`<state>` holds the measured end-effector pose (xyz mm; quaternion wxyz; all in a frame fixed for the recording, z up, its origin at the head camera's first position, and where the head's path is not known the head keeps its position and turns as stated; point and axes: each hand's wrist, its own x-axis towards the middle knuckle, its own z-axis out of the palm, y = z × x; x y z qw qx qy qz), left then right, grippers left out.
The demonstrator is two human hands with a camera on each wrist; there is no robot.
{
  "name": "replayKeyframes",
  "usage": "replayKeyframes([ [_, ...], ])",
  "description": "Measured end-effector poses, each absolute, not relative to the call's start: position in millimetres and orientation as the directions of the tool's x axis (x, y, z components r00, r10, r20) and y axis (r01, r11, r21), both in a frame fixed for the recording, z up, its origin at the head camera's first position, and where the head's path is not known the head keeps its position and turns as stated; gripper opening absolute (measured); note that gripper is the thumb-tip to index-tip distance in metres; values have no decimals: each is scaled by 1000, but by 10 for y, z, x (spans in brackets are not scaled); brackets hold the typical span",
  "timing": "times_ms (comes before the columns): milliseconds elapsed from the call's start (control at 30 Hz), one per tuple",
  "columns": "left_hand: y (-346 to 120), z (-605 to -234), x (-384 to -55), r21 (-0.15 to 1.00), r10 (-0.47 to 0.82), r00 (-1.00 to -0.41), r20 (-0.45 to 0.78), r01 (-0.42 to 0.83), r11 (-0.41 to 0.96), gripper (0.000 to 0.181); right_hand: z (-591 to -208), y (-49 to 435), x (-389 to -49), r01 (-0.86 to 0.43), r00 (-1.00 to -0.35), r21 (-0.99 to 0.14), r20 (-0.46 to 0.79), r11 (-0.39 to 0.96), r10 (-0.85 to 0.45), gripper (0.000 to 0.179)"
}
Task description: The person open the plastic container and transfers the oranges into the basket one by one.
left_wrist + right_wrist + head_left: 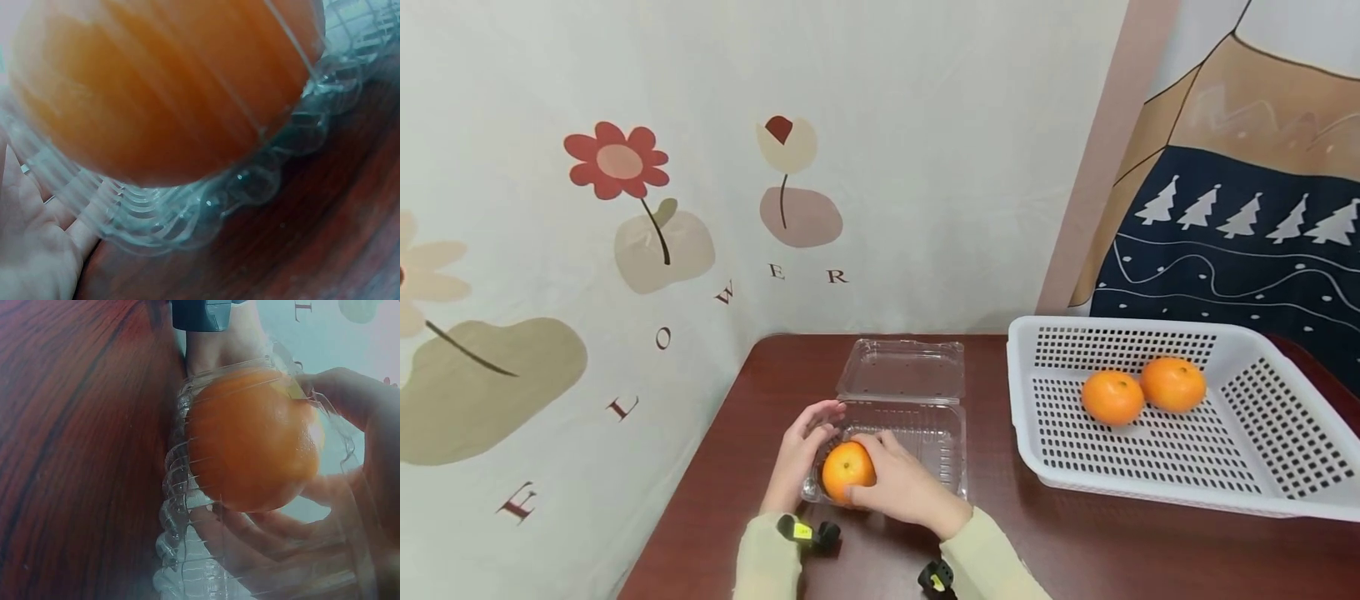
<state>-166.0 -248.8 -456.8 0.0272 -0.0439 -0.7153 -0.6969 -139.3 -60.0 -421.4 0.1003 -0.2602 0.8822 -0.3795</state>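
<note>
My right hand (898, 482) curls its thumb and fingers round a mandarin orange (847, 468) in the near left corner of a clear plastic clamshell box (928, 429). Through the box's ribbed wall, the right wrist view shows the same mandarin orange (250, 440) low in the box, with fingers behind and beside it. Along the box's left side rests my left hand (800, 450), its fingers loosely extended. The left wrist view has that hand's palm (37, 256) against the outside of the clear wall. The box's lid (902, 369) lies folded back, away from me.
A white perforated plastic basket (1026, 425) stands to the right, with two more mandarin oranges (1112, 397) inside. Everything rests on a dark red wooden table (730, 442). Behind it hangs a pale cloth (925, 167) printed with flowers.
</note>
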Motion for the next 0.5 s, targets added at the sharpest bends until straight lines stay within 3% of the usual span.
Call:
replayKeyframes([
  [333,-2445,-4368,-1562,993,46,-995,88,91,72,32,-4181,-580,-1396,-400,-841,-730,51,555,-539,53],
  [500,-2425,-4345,-1556,994,25,-996,88,89,62,33,-4189,-590,-1389,-391,-852,-724,51,568,-521,60],
])
